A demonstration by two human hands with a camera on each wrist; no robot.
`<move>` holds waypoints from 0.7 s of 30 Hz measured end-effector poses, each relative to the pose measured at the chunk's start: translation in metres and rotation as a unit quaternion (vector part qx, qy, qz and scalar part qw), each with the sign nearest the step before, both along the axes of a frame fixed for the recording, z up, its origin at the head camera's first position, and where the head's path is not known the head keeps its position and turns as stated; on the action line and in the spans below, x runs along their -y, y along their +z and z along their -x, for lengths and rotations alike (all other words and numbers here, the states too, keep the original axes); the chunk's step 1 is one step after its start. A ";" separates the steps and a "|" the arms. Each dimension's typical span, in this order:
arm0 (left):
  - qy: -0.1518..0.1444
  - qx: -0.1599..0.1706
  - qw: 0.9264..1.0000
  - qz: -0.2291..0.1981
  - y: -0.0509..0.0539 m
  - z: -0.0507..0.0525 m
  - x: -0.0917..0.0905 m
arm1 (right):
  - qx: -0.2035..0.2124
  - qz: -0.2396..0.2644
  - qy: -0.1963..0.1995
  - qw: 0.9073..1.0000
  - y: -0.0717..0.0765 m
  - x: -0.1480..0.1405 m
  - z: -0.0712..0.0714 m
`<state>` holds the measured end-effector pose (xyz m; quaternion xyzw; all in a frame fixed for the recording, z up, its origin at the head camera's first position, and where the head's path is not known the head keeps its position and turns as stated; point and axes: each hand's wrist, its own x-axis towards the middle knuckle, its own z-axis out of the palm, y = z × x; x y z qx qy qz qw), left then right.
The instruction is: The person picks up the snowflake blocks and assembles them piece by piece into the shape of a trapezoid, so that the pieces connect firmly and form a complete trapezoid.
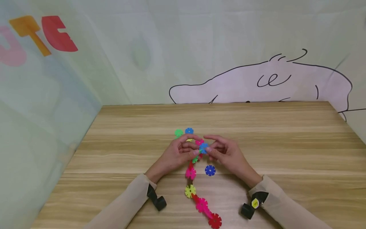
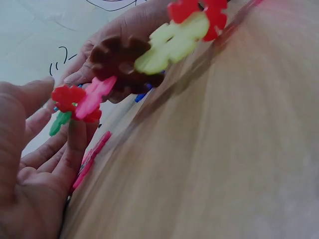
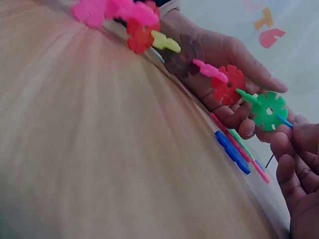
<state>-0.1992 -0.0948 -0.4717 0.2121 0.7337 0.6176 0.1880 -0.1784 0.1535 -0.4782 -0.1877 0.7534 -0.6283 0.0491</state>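
A chain of slotted flower-shaped plastic discs runs toward me, with a pink disc (image 1: 191, 173), a yellow disc (image 1: 190, 191) and a red disc (image 1: 215, 221) along it. My left hand (image 1: 175, 155) holds the chain's far end near a green disc (image 3: 269, 110). Between finger and thumb my right hand (image 1: 230, 155) pinches a light blue disc (image 1: 204, 148), whose edge meets the green one. In the left wrist view a brown disc (image 2: 117, 59) hangs mid-chain above the table. A loose dark blue disc (image 1: 210, 170) lies below the right hand.
Beyond the hands lie more loose discs, among them a green disc (image 1: 178, 133), a blue disc (image 1: 189, 131) and a pink disc (image 1: 199, 142). The wooden table (image 1: 114, 140) ends at a printed backdrop (image 1: 160, 57).
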 end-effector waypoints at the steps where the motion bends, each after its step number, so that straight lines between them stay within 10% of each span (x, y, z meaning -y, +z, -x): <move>1: -0.003 0.000 1.000 -0.002 0.000 0.000 0.000 | 0.001 -0.002 0.002 1.000 0.000 0.000 0.000; 12: 0.034 -0.016 0.999 -0.015 0.004 -0.003 0.011 | -0.057 -0.062 0.004 0.996 -0.001 -0.001 -0.009; 21: 0.062 -0.057 0.996 -0.011 0.000 0.002 0.018 | -0.153 -0.167 0.085 0.970 -0.003 -0.006 -0.020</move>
